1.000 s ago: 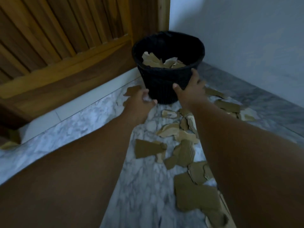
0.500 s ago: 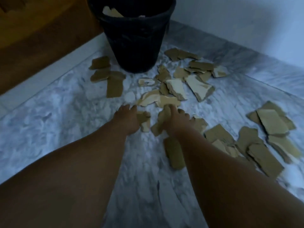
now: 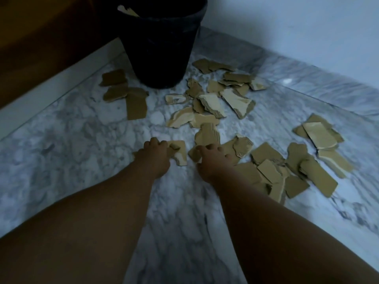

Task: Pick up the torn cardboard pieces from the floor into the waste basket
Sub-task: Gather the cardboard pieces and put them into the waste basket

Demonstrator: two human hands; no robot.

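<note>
Dozens of torn cardboard pieces [image 3: 213, 103] lie scattered over the marble floor [image 3: 71, 144], crowding the front and both sides of the black waste basket [image 3: 162, 50] near the white wall [image 3: 287, 27]. The left hand [image 3: 155, 156] curls its fingers onto a pale piece [image 3: 179, 154]. The right hand [image 3: 213, 160] lies with bent fingers over brown scraps [image 3: 207, 134]; whether it grips them I cannot tell.

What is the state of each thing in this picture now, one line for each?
Waste basket, upright, not empty.
Torn cardboard pieces, scattered flat on the floor.
Left hand, fingers curled, gripping pale piece.
Right hand, fingers curled over pieces, grip unclear.
</note>
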